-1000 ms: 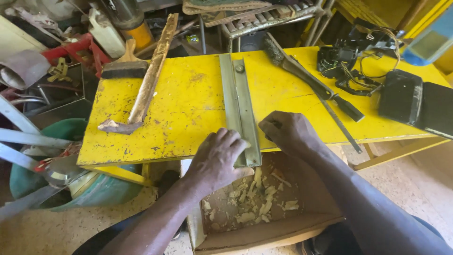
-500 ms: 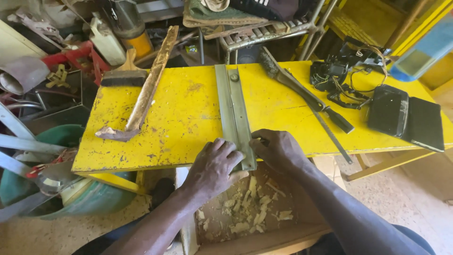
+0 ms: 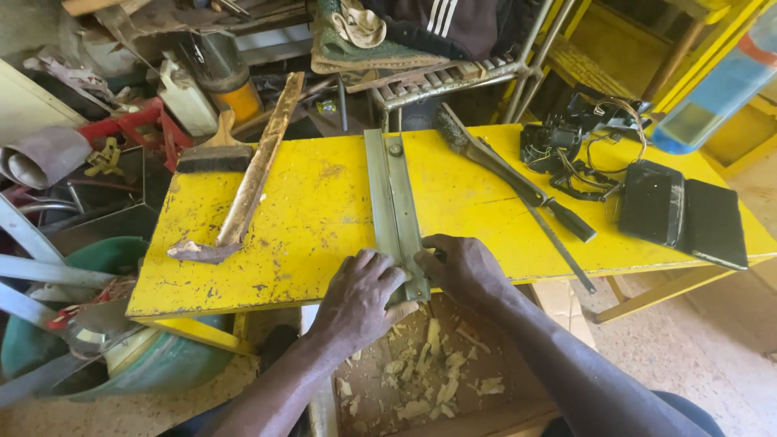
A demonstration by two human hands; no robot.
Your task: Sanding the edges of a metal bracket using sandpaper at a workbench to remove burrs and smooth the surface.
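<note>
Closed in from both sides since a second ago: left hand (image 3: pixel 362 293) and right hand (image 3: pixel 460 267), now flanking the near end of the grey metal strip (image 3: pixel 394 212). Left grip curled over its end at the yellow tabletop (image 3: pixel 316 218) front edge; right grip pressed beside it, closure hidden. Bare yellow room lower left; long file (image 3: pixel 518 188) close right.

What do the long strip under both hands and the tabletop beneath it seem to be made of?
The strip looks like metal: a dull grey-green channel with straight edges and a bolt near its far end. The tabletop looks like a board painted yellow, with chipped, stained paint; what lies under the paint is unclear. The left hand and right hand rest on the strip's near end.
</note>
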